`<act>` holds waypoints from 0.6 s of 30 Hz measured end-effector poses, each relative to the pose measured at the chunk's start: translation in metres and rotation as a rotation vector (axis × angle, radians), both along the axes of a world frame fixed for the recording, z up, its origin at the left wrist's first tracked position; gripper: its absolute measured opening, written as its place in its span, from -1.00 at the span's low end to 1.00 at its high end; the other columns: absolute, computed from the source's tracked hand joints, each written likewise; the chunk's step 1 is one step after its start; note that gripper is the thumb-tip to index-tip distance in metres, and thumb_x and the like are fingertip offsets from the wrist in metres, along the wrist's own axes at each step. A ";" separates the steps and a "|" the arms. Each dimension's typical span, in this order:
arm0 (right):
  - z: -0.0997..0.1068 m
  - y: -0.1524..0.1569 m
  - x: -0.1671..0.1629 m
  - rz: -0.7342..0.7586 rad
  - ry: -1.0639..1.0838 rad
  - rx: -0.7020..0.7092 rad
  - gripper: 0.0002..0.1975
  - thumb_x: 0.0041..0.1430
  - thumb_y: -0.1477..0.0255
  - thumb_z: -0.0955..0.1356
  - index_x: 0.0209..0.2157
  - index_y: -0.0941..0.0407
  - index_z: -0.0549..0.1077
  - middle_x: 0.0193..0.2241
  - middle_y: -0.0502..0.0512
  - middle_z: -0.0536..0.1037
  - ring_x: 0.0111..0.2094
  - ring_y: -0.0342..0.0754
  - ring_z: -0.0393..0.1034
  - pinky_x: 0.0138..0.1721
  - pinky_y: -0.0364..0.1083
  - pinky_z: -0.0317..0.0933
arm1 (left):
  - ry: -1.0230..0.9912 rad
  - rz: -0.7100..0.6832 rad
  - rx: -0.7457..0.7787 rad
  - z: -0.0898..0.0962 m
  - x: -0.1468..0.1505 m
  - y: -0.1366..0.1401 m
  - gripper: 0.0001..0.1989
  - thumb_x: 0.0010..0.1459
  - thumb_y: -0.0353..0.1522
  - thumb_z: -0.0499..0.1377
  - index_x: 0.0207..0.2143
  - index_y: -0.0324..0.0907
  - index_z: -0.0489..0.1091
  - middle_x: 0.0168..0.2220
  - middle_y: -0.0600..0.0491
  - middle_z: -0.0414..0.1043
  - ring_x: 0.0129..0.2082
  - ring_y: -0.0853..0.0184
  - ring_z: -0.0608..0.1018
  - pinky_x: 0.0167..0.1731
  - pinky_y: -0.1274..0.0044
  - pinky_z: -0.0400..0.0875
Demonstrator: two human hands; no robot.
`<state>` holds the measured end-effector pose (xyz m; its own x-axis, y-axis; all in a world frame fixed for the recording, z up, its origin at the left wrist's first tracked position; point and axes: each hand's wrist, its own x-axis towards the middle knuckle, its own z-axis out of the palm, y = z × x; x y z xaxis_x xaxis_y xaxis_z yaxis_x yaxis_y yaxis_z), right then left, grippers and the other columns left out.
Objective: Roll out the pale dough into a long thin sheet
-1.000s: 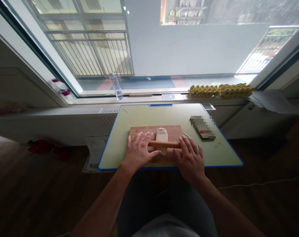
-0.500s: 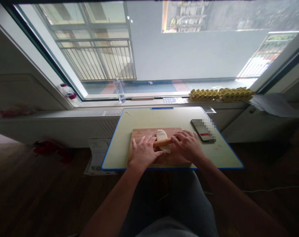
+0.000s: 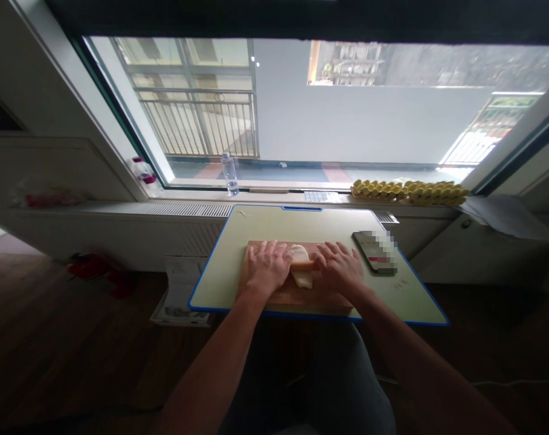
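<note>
A wooden rolling pin [image 3: 304,266] lies crosswise over a pale, flattened oval piece of dough [image 3: 303,279]. The dough rests on a brown wooden cutting board [image 3: 296,297]. On the pin's left end is my left hand [image 3: 269,266], palm down, its fingers reaching forward over it. My right hand [image 3: 340,266] covers the right end in the same way. Both ends of the pin are hidden beneath the hands. Dough shows in front of and behind the pin.
The board sits on a small pale green table [image 3: 215,272] with a blue edge. A phone [image 3: 374,252] lies to the right. On the windowsill stand a clear bottle [image 3: 229,175] and yellow egg-tray-like stacks [image 3: 410,192]. A radiator [image 3: 183,209] runs behind the table.
Both hands have rolled the pin slightly away from me over the dough, with fingers now farther forward. The dough looks a little wider. The camera view has tilted up.
</note>
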<state>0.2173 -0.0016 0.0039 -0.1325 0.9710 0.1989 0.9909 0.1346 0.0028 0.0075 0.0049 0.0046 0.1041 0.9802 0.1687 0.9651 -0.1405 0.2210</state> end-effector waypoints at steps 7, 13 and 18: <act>0.006 0.047 0.003 0.016 -0.005 -0.125 -0.44 0.57 0.07 0.09 0.40 -0.10 0.37 0.41 0.13 0.37 0.41 0.28 0.16 0.31 0.35 0.12 | 0.027 0.049 -0.032 0.003 0.001 0.045 -0.50 0.47 -0.05 -0.09 0.17 0.07 0.55 0.31 -0.03 0.48 0.27 0.03 0.47 0.28 0.04 0.30; 0.011 0.091 0.003 0.013 0.083 -0.230 -0.44 0.55 0.04 0.10 0.39 -0.15 0.38 0.40 0.16 0.37 0.35 0.25 0.24 0.26 0.35 0.18 | 0.016 0.082 -0.093 0.009 0.002 0.082 -0.47 0.47 -0.06 -0.10 0.12 0.00 0.58 0.23 -0.09 0.54 0.20 0.01 0.52 0.23 0.06 0.35; 0.004 0.096 0.004 0.021 0.128 -0.243 -0.43 0.55 0.11 0.09 0.37 -0.04 0.42 0.38 0.20 0.41 0.33 0.20 0.28 0.26 0.24 0.21 | 0.020 0.102 -0.033 0.009 0.003 0.087 -0.51 0.44 -0.11 -0.04 0.10 -0.10 0.58 0.19 -0.13 0.56 0.18 0.04 0.52 0.23 0.11 0.35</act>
